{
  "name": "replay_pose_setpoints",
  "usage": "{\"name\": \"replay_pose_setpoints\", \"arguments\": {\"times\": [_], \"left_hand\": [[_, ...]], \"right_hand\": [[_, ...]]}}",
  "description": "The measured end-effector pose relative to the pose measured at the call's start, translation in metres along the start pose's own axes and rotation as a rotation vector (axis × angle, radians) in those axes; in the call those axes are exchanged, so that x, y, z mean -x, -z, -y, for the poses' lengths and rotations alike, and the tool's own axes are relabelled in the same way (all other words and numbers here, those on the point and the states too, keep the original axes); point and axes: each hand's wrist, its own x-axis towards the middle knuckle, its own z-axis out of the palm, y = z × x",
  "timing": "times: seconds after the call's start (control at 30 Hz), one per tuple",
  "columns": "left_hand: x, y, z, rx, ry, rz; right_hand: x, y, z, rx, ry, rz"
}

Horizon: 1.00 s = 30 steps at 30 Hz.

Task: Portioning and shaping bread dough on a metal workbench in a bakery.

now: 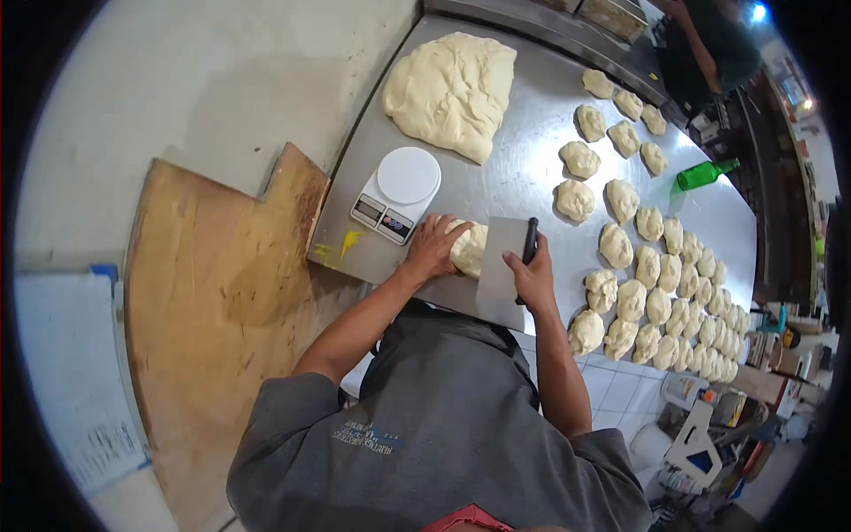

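Now, table (541,115): brushed steel, shining under the lights, dough spread over much of it.
Lump (470,250): at the near edge, between the left hand and the scraper.
Left hand (433,248): fingers cupped round the lump's left side.
Right hand (534,277): closed on the black handle of the scraper (503,257), whose pale blade is at the lump's right; I cannot tell if they touch.
Scale (409,182): white, round-plated, just beyond the left hand.
Yellow smear (352,240): on the table's left corner.
Slab (452,93): one wide mass of dough beyond the scale.
Pieces (620,199): uneven rows down the right, looser at the far end, packed close nearer the person.
Bottle (698,175): green, near the right edge; upright or lying, I cannot tell.
Board (213,275): brown, stained wood, left of the table.
Wall (222,80): pale, scuffed.
Panel (80,355): white, blue-cornered, far left.
Floor (612,386): white tiles.
Clutter (696,443): tools and containers, lower right.
Co-worker (718,49): dark-clothed, beyond the table, upper right.
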Motion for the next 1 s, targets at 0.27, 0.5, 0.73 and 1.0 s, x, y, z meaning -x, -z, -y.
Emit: {"name": "replay_pose_setpoints", "arguments": {"times": [0.27, 0.5, 0.73, 1.0], "left_hand": [[0.010, 0.003, 0.016, 0.094, 0.013, 0.072], [0.016, 0.015, 0.025, 0.155, 0.089, 0.164], [0.004, 0.054, 0.068, 0.019, 0.099, -0.136], [-0.041, 0.074, 0.090, -0.121, 0.427, 0.065]], "right_hand": [[-0.024, -0.086, -0.005, 0.458, -0.027, -0.066], [-0.015, -0.097, 0.005, 0.585, 0.082, -0.058], [-0.015, -0.065, -0.013, 0.338, -0.102, -0.072], [-0.022, -0.043, -0.041, 0.079, -0.106, -0.074]]}}
